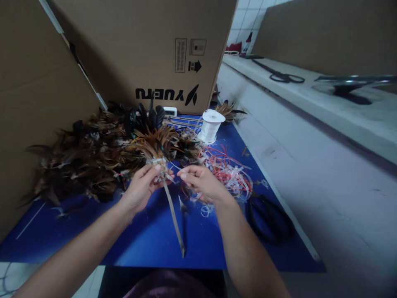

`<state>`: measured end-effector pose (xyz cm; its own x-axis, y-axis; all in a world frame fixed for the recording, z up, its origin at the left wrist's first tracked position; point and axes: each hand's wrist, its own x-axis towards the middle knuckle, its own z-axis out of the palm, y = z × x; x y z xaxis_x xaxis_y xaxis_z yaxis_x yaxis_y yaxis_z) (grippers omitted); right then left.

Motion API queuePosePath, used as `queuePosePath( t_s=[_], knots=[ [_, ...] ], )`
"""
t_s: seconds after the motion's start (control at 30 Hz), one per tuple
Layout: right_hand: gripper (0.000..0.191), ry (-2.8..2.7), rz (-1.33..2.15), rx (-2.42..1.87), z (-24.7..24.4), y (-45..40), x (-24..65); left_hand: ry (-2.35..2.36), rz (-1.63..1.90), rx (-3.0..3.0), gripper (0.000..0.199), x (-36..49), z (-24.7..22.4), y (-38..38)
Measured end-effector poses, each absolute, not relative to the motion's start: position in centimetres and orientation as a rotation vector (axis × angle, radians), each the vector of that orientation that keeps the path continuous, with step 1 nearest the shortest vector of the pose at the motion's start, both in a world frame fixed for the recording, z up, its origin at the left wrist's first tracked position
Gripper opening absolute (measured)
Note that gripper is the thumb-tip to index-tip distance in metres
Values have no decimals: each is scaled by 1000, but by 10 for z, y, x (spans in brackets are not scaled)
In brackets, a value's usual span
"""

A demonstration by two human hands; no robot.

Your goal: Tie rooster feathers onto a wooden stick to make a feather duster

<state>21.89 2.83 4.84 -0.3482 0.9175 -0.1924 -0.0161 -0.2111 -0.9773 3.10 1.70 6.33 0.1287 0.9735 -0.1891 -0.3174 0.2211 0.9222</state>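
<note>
My left hand (145, 182) is closed around the bound base of a feather duster (155, 142). Brown and black feathers fan out from its head, pointing away from me. White tape wraps the quills, and a thin wooden stick (173, 221) runs down from the binding toward the table's near edge. Just to the right, my right hand (201, 181) pinches a thin pale strand (174, 165) that reaches toward the binding. Whether it is tape or a quill is unclear. A big heap of loose brown feathers (89, 161) lies left of the duster.
Behind the hands stands a spool of white tape (211, 126). Red and clear strips (229, 174) are tangled at the right, near black-handled scissors (269, 219). Cardboard (139, 49) walls off the blue table's (139, 244) back and left. More scissors (282, 76) rest on a ledge.
</note>
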Motion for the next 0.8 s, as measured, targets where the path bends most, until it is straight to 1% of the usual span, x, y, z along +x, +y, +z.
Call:
queuePosePath(
  t_s=[0.33,0.5,0.63,0.8],
  knots=[
    [30,-1207,1414,-1190,65,27,267,1034,1216,875,23,0,82,33],
    [29,-1185,1296,-1232,81,24,302,1014,1301,886,16,-11,82,39],
    [28,-1294,1159,-1314,105,27,331,1020,1310,820,12,-18,76,45],
    [27,-1527,946,-1457,133,41,349,1019,1276,804,16,-27,64,50]
  ],
)
